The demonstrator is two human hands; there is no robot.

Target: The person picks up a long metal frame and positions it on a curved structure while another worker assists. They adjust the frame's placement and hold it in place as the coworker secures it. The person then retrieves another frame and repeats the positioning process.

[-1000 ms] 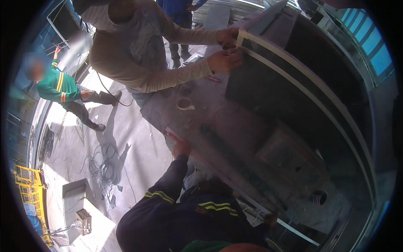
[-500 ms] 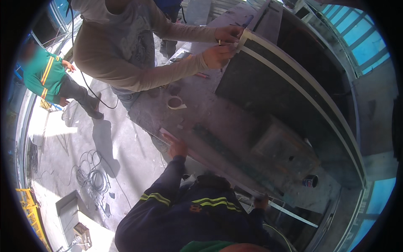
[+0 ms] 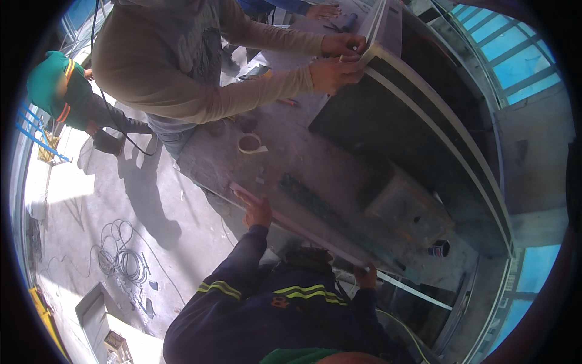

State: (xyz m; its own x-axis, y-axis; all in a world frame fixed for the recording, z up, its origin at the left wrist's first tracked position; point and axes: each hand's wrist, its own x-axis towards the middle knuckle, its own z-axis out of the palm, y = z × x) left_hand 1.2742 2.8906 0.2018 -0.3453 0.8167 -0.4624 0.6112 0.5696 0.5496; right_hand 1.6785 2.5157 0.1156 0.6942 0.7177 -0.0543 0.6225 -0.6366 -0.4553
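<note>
A long, pale pinkish strip (image 3: 303,227) lies along the near edge of the worktable, slanting from upper left to lower right. My left hand (image 3: 258,212) is closed over it near its far-left end, fingers along its top. Lower right, my right hand (image 3: 365,277) grips the same strip near its other end, fingers partly in shadow. Just beyond the strip, a dark green bar (image 3: 327,212) lies roughly parallel on the table. A roll of tape (image 3: 250,144) with a loose pale end sits farther back.
Across the table, a co-worker's hands (image 3: 339,64) work at the corner of a large dark panel (image 3: 412,133) edged with pale tape. A dusty box (image 3: 412,203) and a small dark can (image 3: 439,248) stand at right. Coiled cable (image 3: 124,261) lies on the left floor.
The view has shifted slightly. My hands stay on the strip. The person in green at left now bends lower, and another person's blue sleeve and hand show at the table's far end.
</note>
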